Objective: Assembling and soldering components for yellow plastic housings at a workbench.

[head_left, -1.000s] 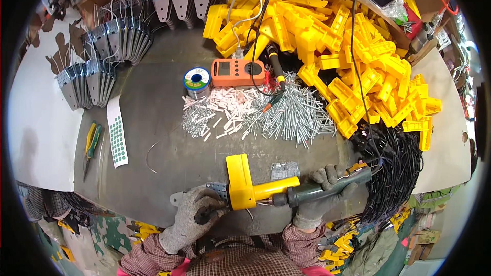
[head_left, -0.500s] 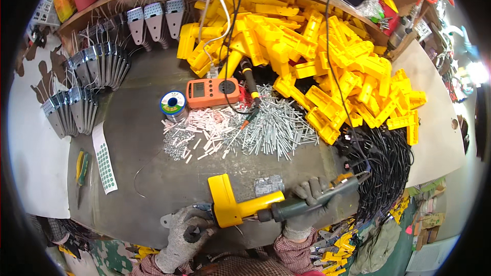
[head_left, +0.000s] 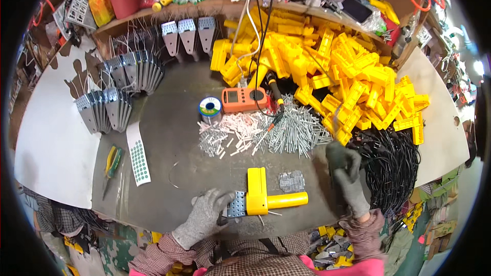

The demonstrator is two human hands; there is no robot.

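A yellow plastic handle piece, with a block-shaped upper part and a round grip pointing right, lies near the table's front edge. From its left side sticks a perforated metal plate. My left hand, in a grey glove, is closed at the plate's left end, thumb and fingers about it. Short wire ends show below the piece. To the right, my gloved right hand is wrapped round a dark green electric screwdriver, held roughly upright, smeared by motion and clear of the handle piece.
A clear plastic piece lies behind the grip. Further back are loose screws, white sleeves, a solder spool and an orange meter. Yellow housings are heaped behind; black cables lie right, pliers left.
My right hand has drawn the screwdriver away from the handle piece, to the right, and turned it upright. My left hand has shifted its hold on the plate. The whole view has also shifted.
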